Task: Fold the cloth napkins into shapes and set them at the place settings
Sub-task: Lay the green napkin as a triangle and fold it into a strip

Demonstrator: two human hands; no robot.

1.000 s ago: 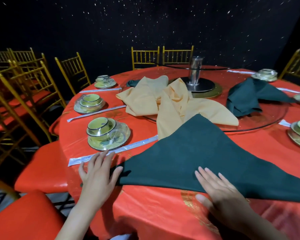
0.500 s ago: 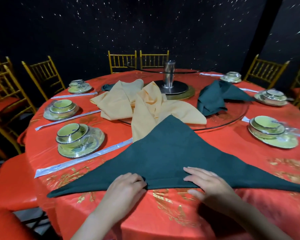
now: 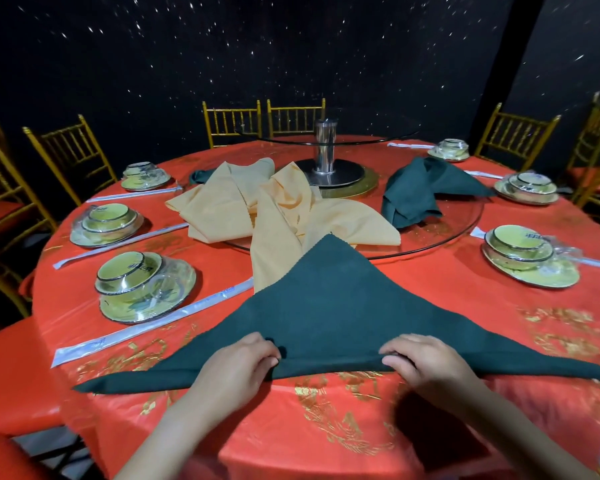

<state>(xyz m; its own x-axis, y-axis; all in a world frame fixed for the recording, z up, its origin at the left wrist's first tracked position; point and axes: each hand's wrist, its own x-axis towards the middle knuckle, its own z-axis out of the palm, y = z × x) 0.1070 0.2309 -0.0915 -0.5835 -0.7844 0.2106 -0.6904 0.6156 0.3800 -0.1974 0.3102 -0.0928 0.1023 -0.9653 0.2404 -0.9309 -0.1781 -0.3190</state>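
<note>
A dark green napkin point(image 3: 329, 306) lies folded into a wide triangle on the red tablecloth point(image 3: 447, 299), its apex pointing away from me. My left hand point(image 3: 236, 368) pinches its near long edge left of centre. My right hand point(image 3: 426, 365) pinches the same edge right of centre, and the fabric between them is lifted into a small roll. Several peach napkins point(image 3: 278, 209) lie heaped beyond the apex. Another green napkin point(image 3: 416, 192) sits crumpled on the glass turntable point(image 3: 458, 223).
Wrapped bowl-and-plate settings stand at the left point(image 3: 142, 285) and the right point(image 3: 527, 254), with wrapped chopsticks point(image 3: 153, 327) beside the nearest left one. A steel post point(image 3: 324, 147) rises at the turntable's centre. Gold chairs point(image 3: 66, 150) ring the table.
My hands went from lying flat on the napkin to both pinching its near edge. The view has swung so the whole triangle now sits centred before me.
</note>
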